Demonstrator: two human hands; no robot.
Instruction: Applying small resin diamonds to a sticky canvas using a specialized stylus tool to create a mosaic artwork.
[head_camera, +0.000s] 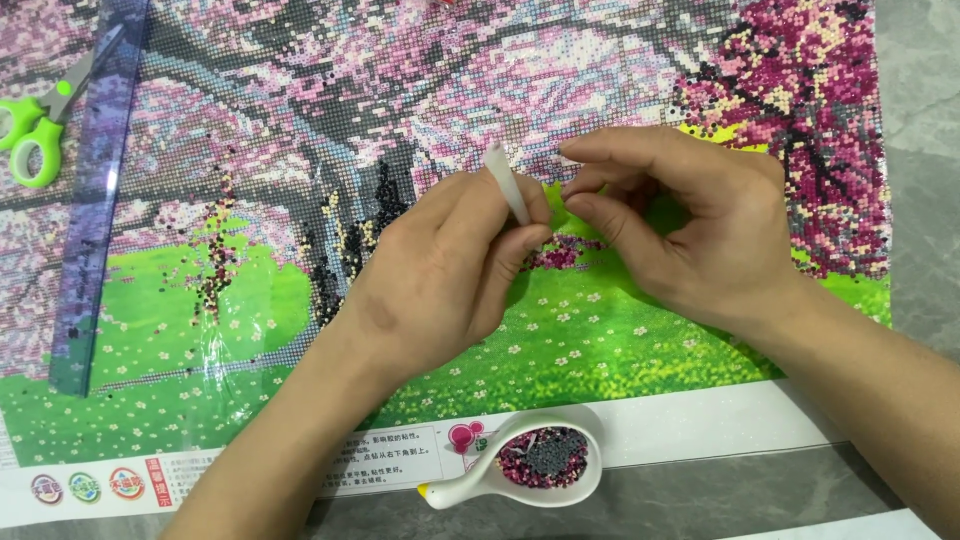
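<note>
Currently, head view:
Left hand: left hand (440, 270) has its fingers (520, 245) clenched on a slim white plastic applicator pen (507, 183), which tilts up and to the left.
Right hand: right hand (690, 225) has its fingers (600, 150) curled and pinched together just beside the pen's lower end; whether they grip anything cannot be told.
Work piece: a large diamond-painting canvas of pink blossom trees over a green meadow (250, 290) lies flat beneath both hands, partly filled with beads.
Film: a clear protective film with a purple edge strip (95, 200) covers the canvas's left part.
Tray: a white spouted plastic bead tray holding pink and dark beads (530, 465) rests on the canvas's white lower border, near the left forearm.
Scissors: green-handled scissors (35, 125) lie at the upper left.
Surface: grey stone-look surface (920, 200) carries everything.
</note>
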